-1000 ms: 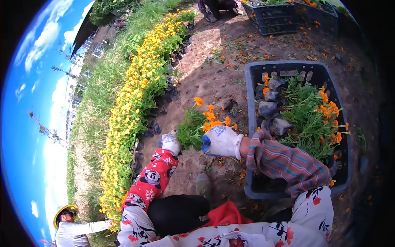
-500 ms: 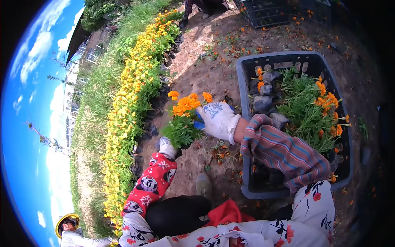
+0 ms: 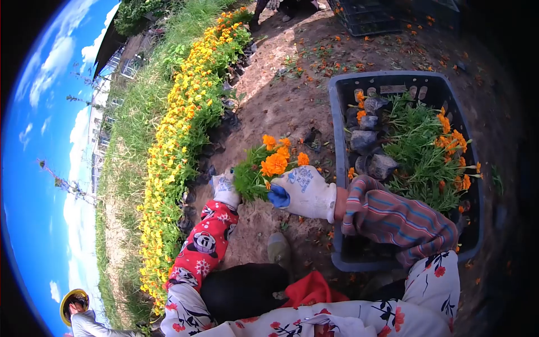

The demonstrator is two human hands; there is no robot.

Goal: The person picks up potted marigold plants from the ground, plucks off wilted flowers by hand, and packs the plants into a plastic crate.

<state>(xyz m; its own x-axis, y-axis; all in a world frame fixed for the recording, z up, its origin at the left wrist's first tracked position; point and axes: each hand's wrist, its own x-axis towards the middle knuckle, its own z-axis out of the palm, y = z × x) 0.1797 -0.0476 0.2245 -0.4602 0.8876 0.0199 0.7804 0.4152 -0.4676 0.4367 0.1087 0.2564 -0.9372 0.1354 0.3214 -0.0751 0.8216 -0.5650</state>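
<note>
A marigold plant [image 3: 255,175] with orange blooms and feathery green leaves is between my two gloved hands, above the bare soil. On its left side my left hand [image 3: 226,190], in a white glove, is closed at the plant; the leaves hide its fingertips. My right hand [image 3: 306,194], in a white glove with blue on the fingers, curls closed against the plant's right side, just under the blooms. The plant's base is hidden. To the right stands a dark plastic crate [image 3: 334,140] with more orange marigolds [image 3: 415,151] lying on their sides, black root bags towards the left.
A long row of yellow marigolds [image 3: 179,135] in dark bags runs along the left, beside tall grass [image 3: 126,185]. More crates [image 3: 370,19] stand at the top. A person in a yellow-brimmed hat [image 3: 76,303] is at lower left; another person is partly visible at the top.
The marigold plant has shifted right and tilted, its blooms now closer to the crate. My right hand has moved down and slightly right; my left hand has risen slightly beside the leaves.
</note>
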